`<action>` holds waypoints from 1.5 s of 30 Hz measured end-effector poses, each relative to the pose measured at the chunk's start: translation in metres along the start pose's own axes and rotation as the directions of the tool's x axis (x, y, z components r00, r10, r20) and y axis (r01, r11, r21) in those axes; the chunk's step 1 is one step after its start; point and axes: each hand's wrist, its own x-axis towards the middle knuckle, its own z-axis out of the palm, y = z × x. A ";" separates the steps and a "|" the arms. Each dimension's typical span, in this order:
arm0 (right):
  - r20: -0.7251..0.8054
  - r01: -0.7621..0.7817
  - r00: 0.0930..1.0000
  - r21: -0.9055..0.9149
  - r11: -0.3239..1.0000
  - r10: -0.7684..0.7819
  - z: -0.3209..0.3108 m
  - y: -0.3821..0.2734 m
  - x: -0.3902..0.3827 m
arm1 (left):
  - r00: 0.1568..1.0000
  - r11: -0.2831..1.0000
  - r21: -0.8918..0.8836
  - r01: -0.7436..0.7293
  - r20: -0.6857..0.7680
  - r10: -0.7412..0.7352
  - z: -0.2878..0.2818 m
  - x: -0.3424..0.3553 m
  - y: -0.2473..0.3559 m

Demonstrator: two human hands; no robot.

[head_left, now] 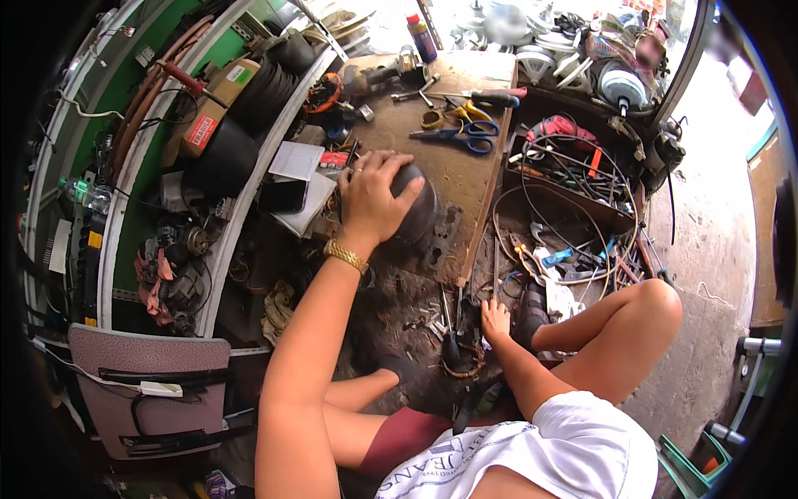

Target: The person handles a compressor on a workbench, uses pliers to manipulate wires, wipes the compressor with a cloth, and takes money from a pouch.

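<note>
Wooden bench (465, 176): black rounded object (421, 209) under left hand (376, 195), fingers (394, 163) spread; right hand (496, 323): grip unclear.

There, upper left: cardboard box (218, 112)! Top centre, red-capped bottle (422, 41); lower left, mauve panel (150, 348), white block (161, 388) against it.

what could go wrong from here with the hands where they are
The dark rounded object under the left hand might slip if pressed unevenly. The phone lying on papers nearby could get knocked. The right hand, low among cluttered tools, might get scraped.
</note>
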 end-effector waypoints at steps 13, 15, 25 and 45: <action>-0.057 -0.323 0.878 0.664 0.674 0.476 -0.092 -0.003 -0.004 | 0.998 0.997 -0.031 -0.066 -0.016 0.065 0.002 0.003 -0.003; -0.057 -0.298 0.879 0.710 0.638 0.474 -0.128 -0.002 -0.018 | 0.997 0.997 -0.046 -0.060 0.040 0.062 0.004 0.003 -0.015; -0.021 0.297 0.802 0.882 -0.367 0.598 -0.243 0.022 -0.112 | 1.000 1.000 0.005 0.015 0.023 -0.015 0.002 0.012 0.001; -0.161 0.284 0.935 0.875 -0.392 0.317 -0.319 -0.065 -0.069 | 0.998 0.991 -0.127 0.043 -0.039 -0.048 -0.002 0.012 -0.002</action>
